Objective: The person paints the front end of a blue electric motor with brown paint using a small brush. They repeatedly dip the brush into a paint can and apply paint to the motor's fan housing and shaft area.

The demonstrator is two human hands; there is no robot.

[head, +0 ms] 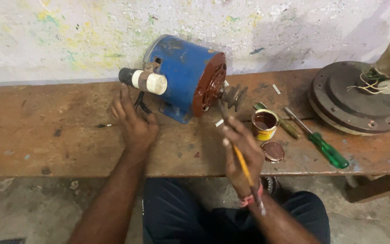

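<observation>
Your right hand (242, 149) pinches a yellow-handled paintbrush (244, 169), its bristles up by the pulley (234, 96) and the red-brown end cover (209, 83) of the blue electric motor (183, 77), which lies on its side on the wooden bench (59, 135). Your left hand (132, 122) rests flat with fingers spread beside the motor's base; press it against the housing so the motor cannot roll. Load lightly from the open paint tin (264, 124) just beside your brush hand, and keep the strokes short around the shaft.
</observation>
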